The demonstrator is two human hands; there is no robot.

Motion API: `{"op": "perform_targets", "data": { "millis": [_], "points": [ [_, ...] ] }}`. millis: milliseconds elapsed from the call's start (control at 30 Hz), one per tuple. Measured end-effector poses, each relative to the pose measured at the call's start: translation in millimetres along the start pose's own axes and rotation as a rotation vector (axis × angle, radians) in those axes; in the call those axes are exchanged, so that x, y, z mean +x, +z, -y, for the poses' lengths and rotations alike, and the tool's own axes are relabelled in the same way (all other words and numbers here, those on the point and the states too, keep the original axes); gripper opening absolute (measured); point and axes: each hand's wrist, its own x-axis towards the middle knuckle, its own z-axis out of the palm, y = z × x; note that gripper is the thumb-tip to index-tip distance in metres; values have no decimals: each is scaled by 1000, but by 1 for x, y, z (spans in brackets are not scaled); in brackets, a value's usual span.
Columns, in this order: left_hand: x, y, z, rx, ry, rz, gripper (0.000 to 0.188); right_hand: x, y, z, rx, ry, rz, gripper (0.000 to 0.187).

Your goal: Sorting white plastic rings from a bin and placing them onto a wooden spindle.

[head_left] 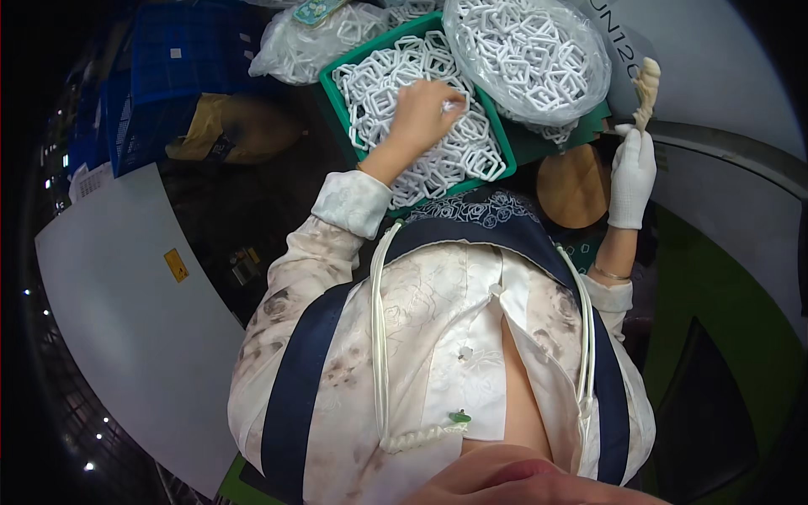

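Note:
A green tray (507, 141) full of white, angular plastic rings (370, 114) lies in front of me. Over the middle of that pile is my bare left hand (425, 114), its fingers curled and their tips pressed together. A small white bit shows at the fingertips, but I cannot tell whether it is held or part of the pile behind. Off to the right, my right hand (633, 172) wears a white knitted glove. Its fingers are closed on the lower end of a knobbly cream-coloured piece (645, 88), which stands up above them beside a pale machine.
Beyond the tray's right side sits a clear bag (530, 59) of the same rings; another bag (324, 42) lies at the far left. Blue crates (181, 76) stand at left, above a white panel (126, 303). A round brown surface (573, 187) is near my right wrist. The pale machine (707, 67) borders the right.

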Motion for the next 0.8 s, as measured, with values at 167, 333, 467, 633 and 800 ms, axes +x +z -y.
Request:
{"op": "perform_targets", "data": {
  "millis": [167,333,467,633,800],
  "points": [
    [-41,31,-24,160,182,329,27,-1,14,12,-39,-39,87,28],
    [-42,52,-29,254,178,217,43,-3,14,8,-65,-58,91,29],
    [-36,66,-29,369,194,175,46,-5,16,12,-68,-53,90,29],
    [-30,74,-17,311,157,191,37,-4,17,11,-50,-66,111,28],
    [-15,50,-17,-10,59,235,29,-3,17,5,-43,-131,86,29]
  ]
}}
